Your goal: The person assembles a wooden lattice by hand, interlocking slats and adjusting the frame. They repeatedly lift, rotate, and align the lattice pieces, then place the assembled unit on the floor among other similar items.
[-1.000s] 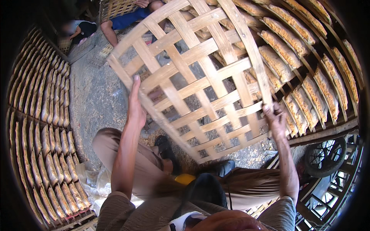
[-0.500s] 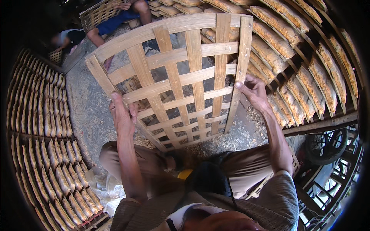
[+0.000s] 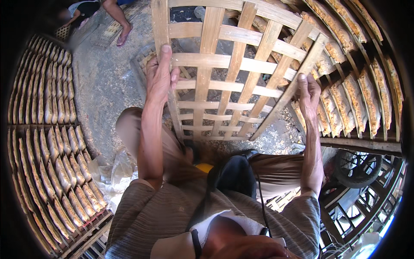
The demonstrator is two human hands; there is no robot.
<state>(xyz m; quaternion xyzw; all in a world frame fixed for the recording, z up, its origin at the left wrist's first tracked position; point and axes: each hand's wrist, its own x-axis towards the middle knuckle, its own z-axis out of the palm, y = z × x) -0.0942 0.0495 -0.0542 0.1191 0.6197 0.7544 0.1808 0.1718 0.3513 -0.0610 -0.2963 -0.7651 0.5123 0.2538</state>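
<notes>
A woven bamboo lattice tray (image 3: 210, 52) stands tilted before me, its far edge raised and its near edge low by my feet. My left hand (image 3: 160, 80) is closed on its left side strip, thumb lying along the front. On the opposite side strip, my right hand (image 3: 308, 93) pinches the slat between thumb and fingers. Through the gaps I see the littered floor and parts of other lattice pieces (image 3: 144, 64). What lies directly behind the tray is partly hidden.
Racks of filled trays stand at the left (image 3: 51, 151) and right (image 3: 353, 95). Clear plastic bags (image 3: 123, 170) lie by my left knee, and a spoked wheel (image 3: 359, 168) is at the lower right. A person's sandalled foot (image 3: 124, 35) rests on the floor; another person (image 3: 79, 11) is farther off.
Both hands have shifted the lattice tray to the right and farther away, turning it so its right side leans outward. The view has shifted, and the nearby person's held lattice is out of sight.
</notes>
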